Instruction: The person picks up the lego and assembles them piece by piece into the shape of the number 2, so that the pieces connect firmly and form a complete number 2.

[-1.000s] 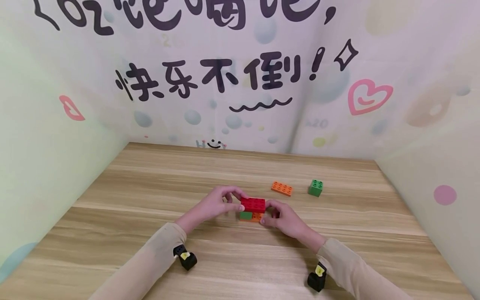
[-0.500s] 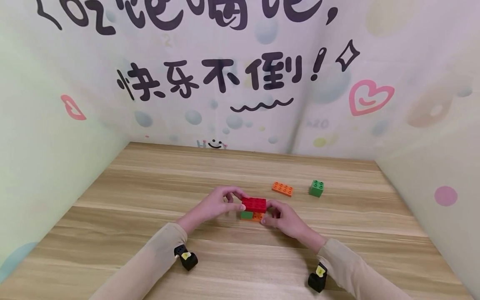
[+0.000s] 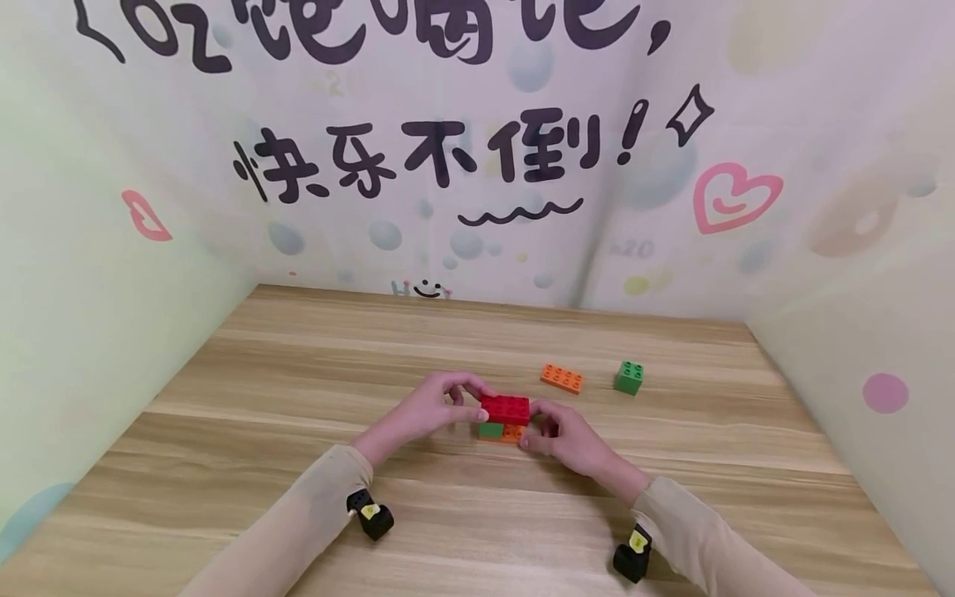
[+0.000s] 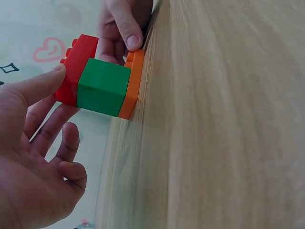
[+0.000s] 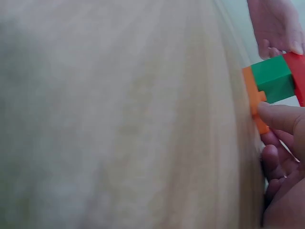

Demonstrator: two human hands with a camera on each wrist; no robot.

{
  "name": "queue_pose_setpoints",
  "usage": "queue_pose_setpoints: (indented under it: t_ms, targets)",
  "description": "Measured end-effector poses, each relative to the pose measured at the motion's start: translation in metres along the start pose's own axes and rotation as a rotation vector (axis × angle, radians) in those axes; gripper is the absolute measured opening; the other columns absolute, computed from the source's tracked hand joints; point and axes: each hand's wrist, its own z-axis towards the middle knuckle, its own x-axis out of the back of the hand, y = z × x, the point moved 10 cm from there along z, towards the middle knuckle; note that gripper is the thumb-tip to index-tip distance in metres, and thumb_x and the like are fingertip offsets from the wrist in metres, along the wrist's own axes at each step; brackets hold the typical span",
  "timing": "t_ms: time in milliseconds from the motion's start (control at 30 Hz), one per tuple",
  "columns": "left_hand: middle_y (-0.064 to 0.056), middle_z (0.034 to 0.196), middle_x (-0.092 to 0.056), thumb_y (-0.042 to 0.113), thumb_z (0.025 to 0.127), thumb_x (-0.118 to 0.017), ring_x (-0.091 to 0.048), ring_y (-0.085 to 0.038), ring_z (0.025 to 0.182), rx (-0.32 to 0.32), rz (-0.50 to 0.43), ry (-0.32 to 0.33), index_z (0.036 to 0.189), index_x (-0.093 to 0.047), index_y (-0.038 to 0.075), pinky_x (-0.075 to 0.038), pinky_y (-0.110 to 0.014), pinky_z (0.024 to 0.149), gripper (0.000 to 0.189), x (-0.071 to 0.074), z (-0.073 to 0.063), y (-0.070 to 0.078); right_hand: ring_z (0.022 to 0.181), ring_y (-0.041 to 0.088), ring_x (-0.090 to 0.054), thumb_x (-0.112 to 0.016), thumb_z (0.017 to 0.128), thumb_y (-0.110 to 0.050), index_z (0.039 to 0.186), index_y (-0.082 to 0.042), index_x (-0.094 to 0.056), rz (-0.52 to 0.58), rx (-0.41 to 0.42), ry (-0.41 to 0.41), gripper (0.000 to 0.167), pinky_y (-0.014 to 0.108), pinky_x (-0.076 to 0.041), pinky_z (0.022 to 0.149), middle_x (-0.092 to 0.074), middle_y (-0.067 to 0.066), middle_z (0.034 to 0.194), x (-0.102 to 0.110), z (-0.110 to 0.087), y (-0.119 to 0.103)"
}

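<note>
Between my hands stands a small stack of toy building bricks: an orange plate brick (image 4: 134, 86) at the bottom, a green brick (image 4: 104, 87) on its left end, and a red brick (image 3: 507, 409) on top. The red one overhangs the orange studs on the right, leaving a gap below. My left hand (image 3: 436, 404) pinches the red brick at its left end between thumb and fingers. With thumb and fingers, my right hand (image 3: 564, 437) grips the right end of the orange plate brick, its thumb at the studs in the right wrist view.
Behind the stack on the wooden table (image 3: 336, 332) lies another orange plate brick (image 3: 561, 378). A second green brick (image 3: 629, 377) stands to its right. A printed white cloth (image 3: 418, 249) hangs along the table's back edge, with pale walls at both sides.
</note>
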Motion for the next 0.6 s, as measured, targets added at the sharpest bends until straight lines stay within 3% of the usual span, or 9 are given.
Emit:
queue_pose_setpoints:
  t_ms: [233,600]
  targets:
    - [-0.006,0.107,-0.070,0.022,0.085,-0.078,-0.052,-0.017,0.075,-0.001,-0.009,-0.001,0.112,-0.072,0.021,-0.045,-0.026,0.058,0.027,0.000,-0.001,0.000,0.075,0.015,-0.050,-0.074,0.088,-0.021,0.116,-0.017,-0.066,-0.021,-0.001,-0.012,0.030,0.022,-0.041,0.062,-0.060,0.005,0.090,0.003,0.000,-0.002]
    - [-0.006,0.107,-0.069,0.020,0.085,-0.078,-0.052,-0.016,0.074,0.006,-0.022,-0.004,0.112,-0.073,0.020,-0.044,-0.025,0.059,0.027,-0.001,-0.001,-0.002,0.082,0.018,-0.053,-0.074,0.088,-0.019,0.121,-0.018,-0.064,-0.073,-0.003,0.106,0.035,0.024,-0.045,0.064,-0.065,0.008,0.122,0.036,-0.001,-0.003]
